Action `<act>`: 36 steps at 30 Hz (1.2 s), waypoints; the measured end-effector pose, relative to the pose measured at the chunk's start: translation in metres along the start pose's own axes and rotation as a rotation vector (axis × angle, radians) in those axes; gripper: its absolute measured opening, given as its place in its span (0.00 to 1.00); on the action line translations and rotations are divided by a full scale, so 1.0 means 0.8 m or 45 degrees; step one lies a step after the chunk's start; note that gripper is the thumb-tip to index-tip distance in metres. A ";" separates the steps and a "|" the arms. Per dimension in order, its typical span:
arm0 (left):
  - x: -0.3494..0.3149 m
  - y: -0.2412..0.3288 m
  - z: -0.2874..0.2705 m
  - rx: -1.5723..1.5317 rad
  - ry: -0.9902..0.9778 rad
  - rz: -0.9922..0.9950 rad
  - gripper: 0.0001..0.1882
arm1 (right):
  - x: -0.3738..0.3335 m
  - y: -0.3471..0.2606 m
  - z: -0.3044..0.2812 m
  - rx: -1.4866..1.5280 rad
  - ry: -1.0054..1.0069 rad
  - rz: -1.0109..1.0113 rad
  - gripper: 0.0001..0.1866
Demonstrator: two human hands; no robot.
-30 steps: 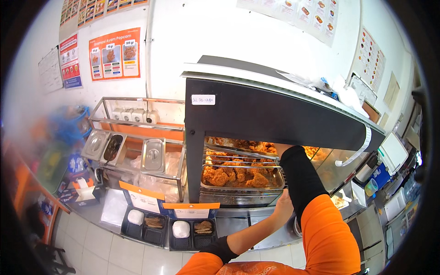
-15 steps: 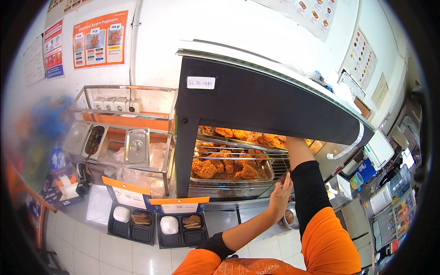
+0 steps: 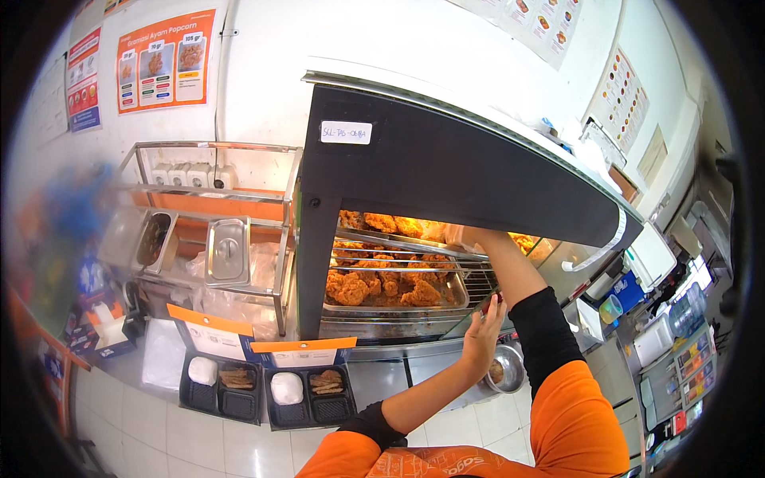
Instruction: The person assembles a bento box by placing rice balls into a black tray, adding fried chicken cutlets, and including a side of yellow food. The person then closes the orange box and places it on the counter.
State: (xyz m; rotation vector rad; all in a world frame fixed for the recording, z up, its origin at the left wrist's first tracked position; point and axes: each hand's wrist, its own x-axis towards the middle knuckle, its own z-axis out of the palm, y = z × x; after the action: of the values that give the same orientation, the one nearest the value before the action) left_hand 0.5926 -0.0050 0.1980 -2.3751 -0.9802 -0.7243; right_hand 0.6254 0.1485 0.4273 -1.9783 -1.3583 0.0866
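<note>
My right hand (image 3: 468, 237) reaches inside the dark heated display cabinet (image 3: 446, 163), at its upper shelf. Its fingers are partly hidden by the cabinet's front and blurred by glare. Pieces of fried chicken (image 3: 382, 222) lie close to it on that shelf. Below, a metal tray (image 3: 457, 288) holds more fried chicken (image 3: 348, 288) behind wire racks. My left hand (image 3: 480, 341) is raised at the cabinet's lower right opening. Its fingers are bent around a small reddish part by the glass edge, which I cannot make out.
Two open black meal boxes (image 3: 239, 406) (image 3: 331, 410) hold white wrapped portions and brown strips. A metal bowl (image 3: 514, 370) sits beyond my left wrist. At left stands a steel rack (image 3: 283, 275) with a lidded metal pan (image 3: 228, 248). White sheets (image 3: 166, 354) lie beside the boxes.
My right hand has drawn back slightly to the left and shows more at the upper shelf. My left hand stays by the opening. The view has shifted a little; more of the metal bowl shows.
</note>
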 end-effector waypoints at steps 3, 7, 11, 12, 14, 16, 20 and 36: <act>0.000 -0.006 -0.012 -0.032 -0.103 0.082 0.32 | 0.000 -0.001 -0.001 0.012 0.000 0.002 0.17; -0.001 0.003 -0.004 -0.050 -0.310 0.216 0.29 | 0.003 -0.005 0.000 0.022 -0.001 -0.003 0.17; -0.005 0.028 0.035 -1.349 -0.382 0.090 0.28 | 0.005 -0.010 0.010 0.029 -0.002 -0.010 0.17; -0.005 0.031 0.044 -1.984 -0.347 -0.008 0.27 | 0.006 -0.012 0.015 0.029 -0.001 -0.010 0.17; -0.004 0.034 0.052 -3.249 -0.211 -0.238 0.26 | 0.005 -0.015 0.028 0.036 -0.003 -0.015 0.17; -0.002 0.031 0.049 -4.042 -0.170 -0.762 0.25 | 0.003 -0.020 0.042 0.041 -0.002 -0.022 0.17; 0.002 0.017 0.027 -4.018 -0.620 -1.874 0.23 | -0.004 -0.034 0.078 0.053 -0.005 -0.034 0.17; 0.002 0.003 0.043 -3.926 -0.925 -1.849 0.23 | 0.004 -0.048 0.104 0.086 -0.006 -0.008 0.17</act>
State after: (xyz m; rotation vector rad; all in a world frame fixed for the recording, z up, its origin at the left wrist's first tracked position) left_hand 0.6052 0.0148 0.1723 -0.0730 0.2264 0.3720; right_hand 0.5604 0.2020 0.3900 -1.9189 -1.3478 0.1326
